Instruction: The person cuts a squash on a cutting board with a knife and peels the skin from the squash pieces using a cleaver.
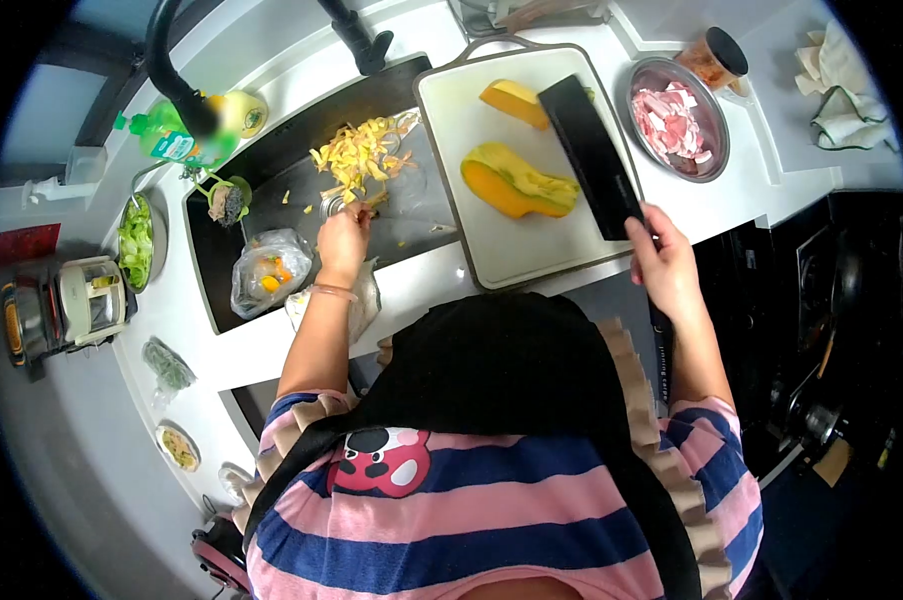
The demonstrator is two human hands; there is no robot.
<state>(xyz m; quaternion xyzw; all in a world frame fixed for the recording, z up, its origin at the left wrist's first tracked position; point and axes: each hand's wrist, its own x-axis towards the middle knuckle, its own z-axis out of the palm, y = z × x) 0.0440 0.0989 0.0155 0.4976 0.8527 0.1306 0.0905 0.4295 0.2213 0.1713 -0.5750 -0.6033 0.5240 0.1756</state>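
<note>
Orange-and-green squash lies on the pale board (492,245) in two pieces: the large piece (517,185) just off centre towards 8 o'clock, the small piece (515,103) at 11 o'clock. Along the board's 1-to-4 o'clock side rests a broad black cleaver (587,150), apart from the large piece. The right hand (664,262) is closed on the cleaver's near end at 4 o'clock, thumb and fingers pinched together.

In the sink (417,190), at the board's 9 o'clock, the left hand (345,240) reaches down by the drain, fingers curled nearly closed; whether it grips anything cannot be told. Yellow peelings (360,155) are heaped at its 12 o'clock, and a clear bag (272,272) with orange bits sits at its 8 o'clock. Beyond the board, at 2 o'clock, a steel bowl (720,150) holds sliced pink meat (672,122), with a black-lidded jar (712,60) just beside it at 1 o'clock.
</note>
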